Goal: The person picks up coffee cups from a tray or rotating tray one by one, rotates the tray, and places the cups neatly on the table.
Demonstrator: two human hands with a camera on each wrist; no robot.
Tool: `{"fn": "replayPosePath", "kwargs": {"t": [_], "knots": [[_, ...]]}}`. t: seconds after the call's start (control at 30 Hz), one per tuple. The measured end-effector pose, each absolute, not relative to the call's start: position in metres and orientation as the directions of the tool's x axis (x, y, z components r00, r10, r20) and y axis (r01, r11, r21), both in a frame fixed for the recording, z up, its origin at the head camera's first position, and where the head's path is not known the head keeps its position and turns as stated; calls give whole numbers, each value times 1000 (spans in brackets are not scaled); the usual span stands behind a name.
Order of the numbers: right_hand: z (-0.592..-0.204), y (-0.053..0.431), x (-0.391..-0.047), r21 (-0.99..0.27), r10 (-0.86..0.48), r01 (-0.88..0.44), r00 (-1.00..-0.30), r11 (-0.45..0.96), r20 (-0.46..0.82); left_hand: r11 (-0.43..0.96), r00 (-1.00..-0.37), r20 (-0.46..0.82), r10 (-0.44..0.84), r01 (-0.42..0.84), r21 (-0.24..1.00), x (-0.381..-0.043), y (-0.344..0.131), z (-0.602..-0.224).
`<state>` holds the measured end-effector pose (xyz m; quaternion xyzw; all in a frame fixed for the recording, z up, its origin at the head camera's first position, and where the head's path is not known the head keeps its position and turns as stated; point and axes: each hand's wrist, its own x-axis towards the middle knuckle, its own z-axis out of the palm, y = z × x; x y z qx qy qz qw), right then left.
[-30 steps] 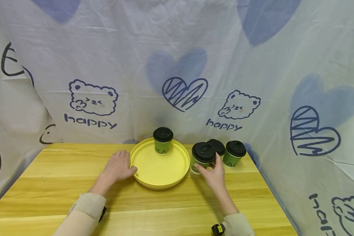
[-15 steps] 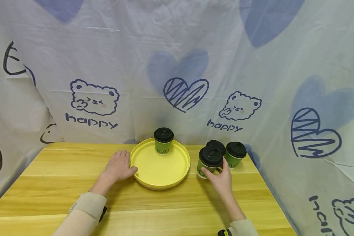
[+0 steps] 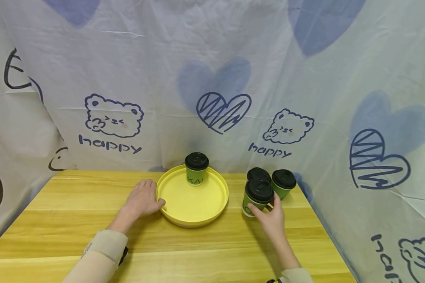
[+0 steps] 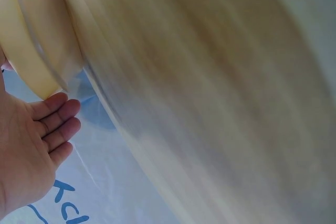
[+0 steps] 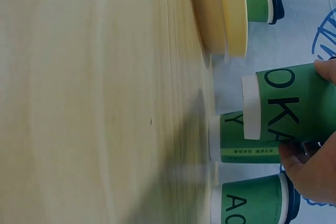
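My right hand (image 3: 273, 221) holds a green paper coffee cup (image 3: 258, 192) with a black lid, thumb on one side and fingers on the other. In the right wrist view the held cup (image 5: 299, 103) is upright with its white base raised off the tabletop. Just behind it stands a similar cup (image 3: 257, 173), partly hidden, and another cup (image 3: 284, 180) is to the right. My left hand (image 3: 143, 198) rests against the left rim of a round yellow tray (image 3: 191, 210), fingers extended. A lidded cup (image 3: 196, 173) stands at the back of that tray.
The wooden table (image 3: 198, 251) meets a white printed cloth (image 3: 170, 129) along its back and right edges. The tray lies left of the cup group, with a strip of tabletop between them.
My right hand has moved right and toward me with the cup, away from the tray to in front of the two other cups. The left hand and tray stay put.
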<state>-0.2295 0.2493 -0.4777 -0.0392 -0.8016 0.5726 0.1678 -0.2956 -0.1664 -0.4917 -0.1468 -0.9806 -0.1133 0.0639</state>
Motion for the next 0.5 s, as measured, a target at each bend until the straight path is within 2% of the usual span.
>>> {"fn": "replayPosePath", "kwargs": {"t": [0.5], "knots": [[-480,266,-223,-933,300,-109,-929,344,219,933,-949,156,274,302,197,-297,-166,-492]]}}
